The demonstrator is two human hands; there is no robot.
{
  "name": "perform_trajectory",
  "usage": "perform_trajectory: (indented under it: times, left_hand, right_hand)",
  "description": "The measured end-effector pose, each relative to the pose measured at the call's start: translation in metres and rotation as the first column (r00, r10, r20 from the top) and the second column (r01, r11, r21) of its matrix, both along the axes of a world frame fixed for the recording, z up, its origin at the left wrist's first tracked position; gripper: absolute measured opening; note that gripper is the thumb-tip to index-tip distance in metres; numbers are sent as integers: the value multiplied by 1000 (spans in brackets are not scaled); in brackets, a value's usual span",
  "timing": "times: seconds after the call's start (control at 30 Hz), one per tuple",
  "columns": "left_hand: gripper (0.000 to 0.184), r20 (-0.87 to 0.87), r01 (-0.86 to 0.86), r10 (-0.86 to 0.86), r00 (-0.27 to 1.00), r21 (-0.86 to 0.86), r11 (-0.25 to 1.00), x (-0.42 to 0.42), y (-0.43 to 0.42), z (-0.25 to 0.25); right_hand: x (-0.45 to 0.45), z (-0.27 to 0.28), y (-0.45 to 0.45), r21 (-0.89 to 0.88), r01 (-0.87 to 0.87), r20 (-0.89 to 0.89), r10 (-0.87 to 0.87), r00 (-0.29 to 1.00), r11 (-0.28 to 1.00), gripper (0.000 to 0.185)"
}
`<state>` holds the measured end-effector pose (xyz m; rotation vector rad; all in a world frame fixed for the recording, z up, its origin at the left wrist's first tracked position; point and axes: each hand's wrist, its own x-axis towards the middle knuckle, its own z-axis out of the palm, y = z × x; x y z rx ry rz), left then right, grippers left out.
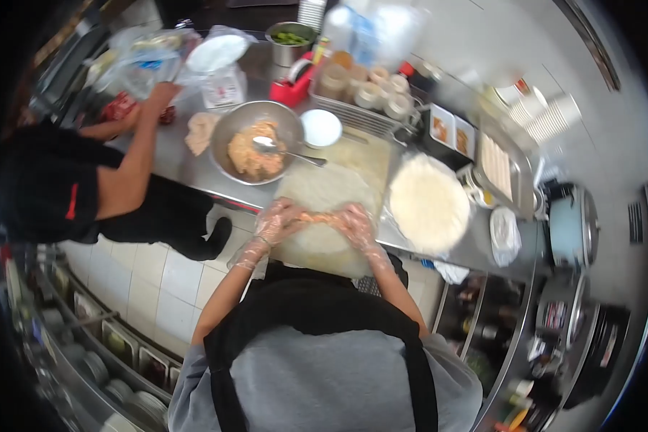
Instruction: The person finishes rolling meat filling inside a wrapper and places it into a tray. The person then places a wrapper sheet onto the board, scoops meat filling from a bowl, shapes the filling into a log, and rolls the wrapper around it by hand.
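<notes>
My left hand (277, 222) and my right hand (356, 225), both in clear plastic gloves, are closed around the two ends of a strip of orange filling (317, 217). The strip lies across a thin, round, pale wrapper (330, 187) on a yellowish cutting board (373, 151). Ahead of my left hand stands a metal mixing bowl (222, 131) with more orange filling and a metal spoon (299, 154) resting in it. To the right of my right hand is a stack of round white wrappers (428, 201) on plastic. A small white dish (322, 129) sits beyond the board.
A co-worker (57, 180) at the left handles red packages by plastic bags. Behind the bowl are a red tape dispenser (291, 88) and a wire basket of jars (353, 106). At the right, a metal tray (517, 155) holds pale rolls, near a rice cooker (570, 223).
</notes>
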<state>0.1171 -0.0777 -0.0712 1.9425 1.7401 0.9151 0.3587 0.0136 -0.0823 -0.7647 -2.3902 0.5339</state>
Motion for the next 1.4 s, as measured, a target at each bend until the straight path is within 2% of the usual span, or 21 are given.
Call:
perform_trajectory:
  times: [0.03, 0.1, 0.2, 0.3, 0.37, 0.47, 0.5, 0.57, 0.6, 0.7, 0.8, 0.9, 1.0, 1.1, 1.2, 1.3, 1.4]
  left_hand:
    - [33, -44, -30, 32, 999, 26, 999, 2, -1, 5]
    - [34, 16, -19, 20, 1000, -20, 1000, 1, 1, 6]
    - [37, 70, -4, 8, 998, -62, 998, -1, 3, 10]
    - [40, 132, 18, -2, 991, -120, 993, -7, 5, 5]
    - [43, 202, 23, 9, 979, -158, 987, -9, 9, -2]
    - [38, 81, -26, 24, 996, 27, 999, 1, 8, 4]
    - [39, 79, 24, -29, 996, 60, 998, 6, 7, 11]
    - [40, 64, 122, -130, 989, 118, 985, 12, 1, 27]
    - [39, 48, 110, -116, 992, 106, 988, 10, 1, 18]
    - [36, 25, 74, -76, 997, 66, 995, 5, 10, -4]
    - [33, 36, 47, -47, 998, -1, 999, 6, 12, 3]
    - [30, 4, 55, -55, 998, -27, 998, 7, 12, 12]
    - [29, -40, 87, -87, 995, -3, 996, 7, 14, 10]
    - [29, -40, 84, -83, 996, 8, 996, 4, 16, 10]
    - [31, -19, 56, -55, 998, 29, 998, -3, 13, 12]
    - [31, -2, 82, -82, 997, -31, 996, -17, 12, 2]
    - [29, 45, 99, -94, 995, -116, 988, -20, 12, 17]
  right_hand:
    - [2, 3, -1, 6, 17, 16, -17, 1000, 1000, 38]
    - [3, 8, 1, 21, 31, 36, -31, 999, 999, 37]
    - [12, -1, 1, -51, 65, -93, -70, 993, 997, 38]
    - [22, -1, 9, -98, -10, -46, 6, 999, 995, 43]
    - [24, 4, 9, -97, 25, -10, -26, 1000, 995, 44]
    - [30, -5, 17, -83, -28, -8, 27, 1000, 996, 44]
    - [31, -9, 19, -77, -65, -18, 64, 998, 995, 43]
    - [26, 22, 14, -267, -52, -48, 41, 998, 962, 43]
    - [23, 32, 11, -358, -49, -62, 28, 998, 932, 43]
    - [22, -6, 12, -711, -27, -257, -224, 940, 702, 40]
    - [25, -5, 8, -574, -20, -187, -107, 976, 818, 36]
    - [17, 13, 1, -231, 95, -105, -122, 987, 968, 35]
    - [8, -3, 4, -171, -3, -25, -1, 1000, 985, 37]
    - [9, 1, 6, -197, -24, 23, 29, 999, 980, 38]
    - [6, 18, -3, -68, 34, 105, -27, 994, 997, 33]
    - [-4, 22, -3, -74, 103, 353, -71, 933, 992, 30]
    - [-20, 37, -13, 172, 127, 258, -169, 951, 977, 30]
